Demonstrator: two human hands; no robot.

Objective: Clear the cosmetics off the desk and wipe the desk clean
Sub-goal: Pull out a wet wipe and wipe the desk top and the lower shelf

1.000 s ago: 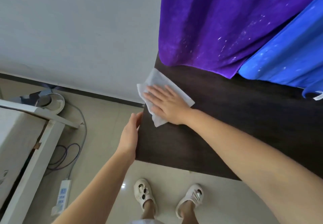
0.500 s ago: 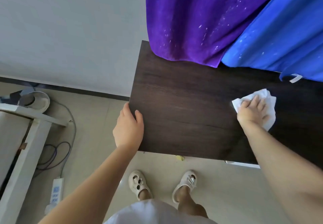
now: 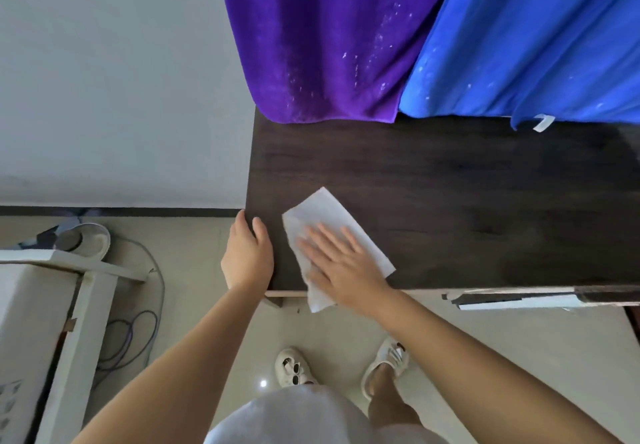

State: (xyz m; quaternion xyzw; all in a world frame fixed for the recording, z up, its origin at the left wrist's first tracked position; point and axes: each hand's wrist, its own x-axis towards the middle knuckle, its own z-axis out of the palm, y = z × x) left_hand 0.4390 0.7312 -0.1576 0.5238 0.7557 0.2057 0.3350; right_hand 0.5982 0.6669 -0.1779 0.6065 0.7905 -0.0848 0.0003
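Nearest the camera, two feet in pale slippers (image 3: 294, 369) stood on the tiled floor (image 3: 502, 346) below a light garment. Both bare forearms reached forward to the dark wooden surface (image 3: 467, 201). The left hand (image 3: 246, 253) gripped its near-left corner, fingers curled over the left edge and thumb on top. Just beside it, the right hand (image 3: 341, 260) lay flat with fingers spread, palm pressing a white wipe (image 3: 325, 215) against the surface close to the front edge. One corner of the wipe hung over that edge. Left of the surface, cables (image 3: 128, 339) lay on the floor beside white furniture (image 3: 41, 322). At the far edge, a purple cloth (image 3: 325, 45) and a blue cloth (image 3: 536, 38) hung side by side, their hems reaching the surface.
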